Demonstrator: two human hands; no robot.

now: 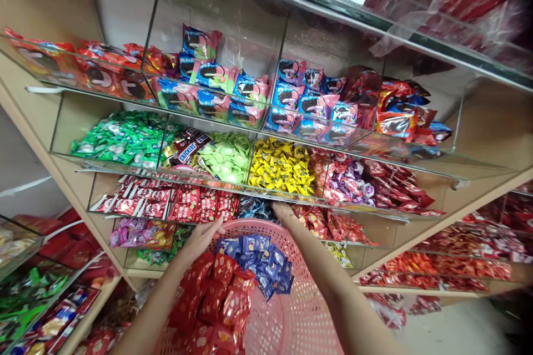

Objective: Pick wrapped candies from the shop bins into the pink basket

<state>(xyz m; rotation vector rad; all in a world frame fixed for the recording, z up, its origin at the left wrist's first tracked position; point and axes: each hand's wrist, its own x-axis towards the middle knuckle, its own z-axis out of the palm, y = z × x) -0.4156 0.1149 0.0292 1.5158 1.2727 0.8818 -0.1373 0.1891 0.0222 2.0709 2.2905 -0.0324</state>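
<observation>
- Reaching into the clear shelf bin of blue-wrapped sweets (pixel 255 209): right hand (pixel 283 212), grip hidden, cannot tell.
- Left hand (pixel 204 236) grips the round pink plastic basket (pixel 291 316) rim at 11 o'clock.
- Blue (pixel 258 260) and red packets (pixel 216 299) lie inside the basket.

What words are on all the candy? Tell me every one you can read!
"SNICKERS" on the brown bars in the middle shelf bin.
Red wafer packs below: white logo, too blurred to read.
Blue cookie packs, yellow candies, blue packets in the basket: print too small.
</observation>
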